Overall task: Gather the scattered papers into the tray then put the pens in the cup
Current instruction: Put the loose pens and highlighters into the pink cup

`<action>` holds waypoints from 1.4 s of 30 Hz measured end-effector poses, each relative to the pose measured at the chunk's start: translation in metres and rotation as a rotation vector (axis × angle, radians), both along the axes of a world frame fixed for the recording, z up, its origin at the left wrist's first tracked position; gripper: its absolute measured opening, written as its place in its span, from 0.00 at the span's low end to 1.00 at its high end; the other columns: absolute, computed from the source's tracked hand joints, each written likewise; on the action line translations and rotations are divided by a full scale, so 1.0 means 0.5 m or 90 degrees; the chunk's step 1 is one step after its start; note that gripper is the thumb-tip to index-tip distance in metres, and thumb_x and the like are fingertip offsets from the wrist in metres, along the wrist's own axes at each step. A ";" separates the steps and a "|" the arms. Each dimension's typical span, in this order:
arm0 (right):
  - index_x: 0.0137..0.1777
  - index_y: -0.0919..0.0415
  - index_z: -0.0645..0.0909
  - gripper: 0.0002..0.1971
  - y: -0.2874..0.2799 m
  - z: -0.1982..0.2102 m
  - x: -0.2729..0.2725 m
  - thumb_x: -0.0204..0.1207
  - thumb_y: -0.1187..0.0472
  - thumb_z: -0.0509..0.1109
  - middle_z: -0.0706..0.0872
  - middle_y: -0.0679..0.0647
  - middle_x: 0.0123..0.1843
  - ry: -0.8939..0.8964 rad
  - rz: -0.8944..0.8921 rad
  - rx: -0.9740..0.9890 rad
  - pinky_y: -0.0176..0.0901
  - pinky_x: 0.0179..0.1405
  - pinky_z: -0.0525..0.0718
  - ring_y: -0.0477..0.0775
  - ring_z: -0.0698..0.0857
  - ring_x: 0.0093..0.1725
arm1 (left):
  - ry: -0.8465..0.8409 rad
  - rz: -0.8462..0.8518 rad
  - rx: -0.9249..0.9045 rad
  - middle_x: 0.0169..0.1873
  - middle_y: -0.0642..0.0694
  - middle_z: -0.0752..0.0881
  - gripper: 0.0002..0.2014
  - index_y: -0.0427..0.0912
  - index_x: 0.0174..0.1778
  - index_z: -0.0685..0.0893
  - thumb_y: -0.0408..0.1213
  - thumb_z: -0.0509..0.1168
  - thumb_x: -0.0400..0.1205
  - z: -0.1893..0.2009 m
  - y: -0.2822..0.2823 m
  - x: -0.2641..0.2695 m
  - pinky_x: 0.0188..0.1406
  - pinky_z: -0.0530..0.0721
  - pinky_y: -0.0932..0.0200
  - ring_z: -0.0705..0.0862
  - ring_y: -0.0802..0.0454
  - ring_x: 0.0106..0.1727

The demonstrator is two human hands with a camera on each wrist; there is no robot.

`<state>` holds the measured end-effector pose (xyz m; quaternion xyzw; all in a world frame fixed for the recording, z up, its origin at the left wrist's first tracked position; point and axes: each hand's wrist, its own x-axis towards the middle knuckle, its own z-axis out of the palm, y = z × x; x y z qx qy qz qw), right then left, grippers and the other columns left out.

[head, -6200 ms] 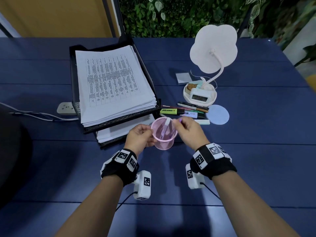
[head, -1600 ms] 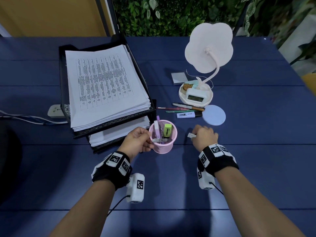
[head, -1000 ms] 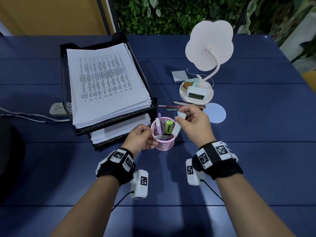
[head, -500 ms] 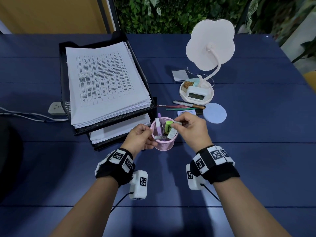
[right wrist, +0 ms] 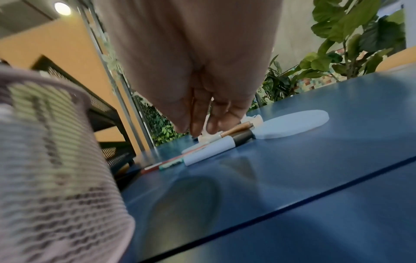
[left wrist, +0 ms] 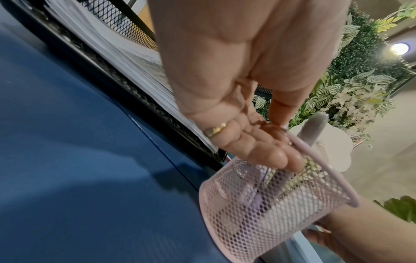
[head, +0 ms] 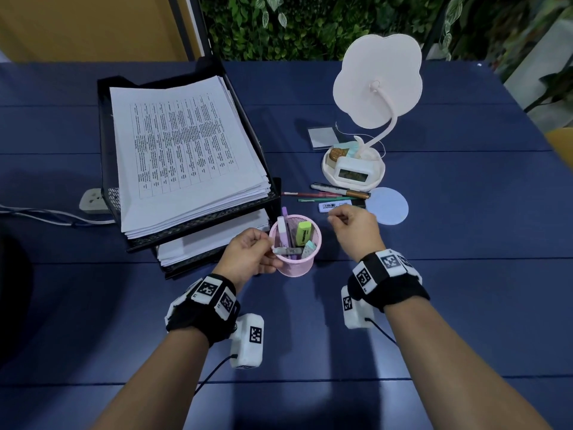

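Observation:
A pink mesh cup (head: 298, 264) stands on the blue table in front of the black paper tray (head: 104, 135). It holds several pens and highlighters. My left hand (head: 269, 250) grips the cup at its near-left rim; in the left wrist view my left hand (left wrist: 286, 144) has thumb and fingers on the cup (left wrist: 270, 204). My right hand (head: 334, 218) hovers empty, fingers loosely curled, just before a white marker (head: 336, 206). A red pen (head: 297, 194), a green pen (head: 322, 199) and a gold-capped marker (head: 341, 191) lie behind it. The white marker (right wrist: 211, 151) lies below my right hand (right wrist: 198, 129).
A thick stack of printed papers (head: 186, 144) fills the tray. A white flower-shaped lamp (head: 376, 79) with a small clock (head: 352, 172) in its base stands at the back right, beside a pale blue round coaster (head: 387, 206). A power strip (head: 93, 198) lies left of the tray.
My right hand let go of a pale marker into the cup and moved right and away, down toward the pens on the table. The left hand kept its hold on the cup.

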<state>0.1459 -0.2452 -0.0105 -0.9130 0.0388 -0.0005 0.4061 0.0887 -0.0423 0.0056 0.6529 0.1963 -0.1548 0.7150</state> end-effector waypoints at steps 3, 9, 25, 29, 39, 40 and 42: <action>0.58 0.62 0.85 0.13 -0.007 -0.029 0.045 0.77 0.66 0.64 0.87 0.63 0.57 0.034 0.045 -0.173 0.51 0.58 0.81 0.65 0.82 0.60 | 0.003 -0.011 -0.016 0.23 0.44 0.86 0.08 0.41 0.39 0.74 0.30 0.60 0.85 0.000 0.003 0.001 0.22 0.84 0.64 0.86 0.53 0.23; 0.74 0.54 0.69 0.26 -0.010 -0.050 0.096 0.75 0.67 0.62 0.68 0.51 0.78 0.132 0.106 -0.410 0.63 0.71 0.64 0.58 0.59 0.79 | 0.008 -0.020 -0.011 0.23 0.44 0.85 0.09 0.41 0.39 0.74 0.29 0.59 0.85 0.000 0.005 0.013 0.23 0.84 0.63 0.86 0.52 0.23; 0.57 0.58 0.75 0.12 -0.021 0.003 0.017 0.75 0.65 0.68 0.85 0.59 0.50 0.108 -0.013 -0.050 0.45 0.46 0.79 0.62 0.84 0.50 | 0.019 -0.014 0.000 0.26 0.40 0.85 0.10 0.42 0.38 0.74 0.28 0.56 0.85 0.006 -0.005 0.004 0.21 0.84 0.64 0.87 0.51 0.23; 0.49 0.56 0.77 0.04 -0.006 0.067 -0.003 0.78 0.63 0.68 0.86 0.55 0.45 -0.028 -0.095 0.275 0.49 0.47 0.84 0.56 0.85 0.45 | 0.030 -0.010 -0.013 0.26 0.40 0.85 0.09 0.42 0.39 0.73 0.29 0.57 0.85 0.005 -0.008 -0.004 0.21 0.84 0.63 0.87 0.51 0.24; 0.45 0.52 0.80 0.03 0.026 0.082 -0.062 0.76 0.62 0.71 0.86 0.51 0.42 0.077 0.144 0.172 0.41 0.45 0.80 0.47 0.80 0.40 | 0.022 -0.031 0.054 0.25 0.48 0.84 0.09 0.44 0.38 0.74 0.32 0.60 0.84 0.012 -0.003 -0.006 0.26 0.76 0.64 0.87 0.55 0.25; 0.45 0.52 0.82 0.01 0.025 0.081 -0.065 0.77 0.59 0.70 0.85 0.51 0.43 0.084 0.154 0.136 0.39 0.43 0.78 0.47 0.79 0.40 | 0.019 -0.030 0.062 0.25 0.48 0.84 0.09 0.44 0.37 0.74 0.33 0.62 0.84 0.012 -0.001 -0.004 0.25 0.75 0.65 0.86 0.56 0.24; 0.46 0.53 0.84 0.02 0.023 0.077 -0.066 0.77 0.57 0.70 0.85 0.53 0.46 0.083 0.174 0.091 0.37 0.43 0.74 0.46 0.79 0.41 | 0.012 -0.022 0.075 0.23 0.51 0.84 0.09 0.44 0.37 0.76 0.35 0.64 0.83 0.012 0.003 0.002 0.23 0.74 0.67 0.85 0.57 0.22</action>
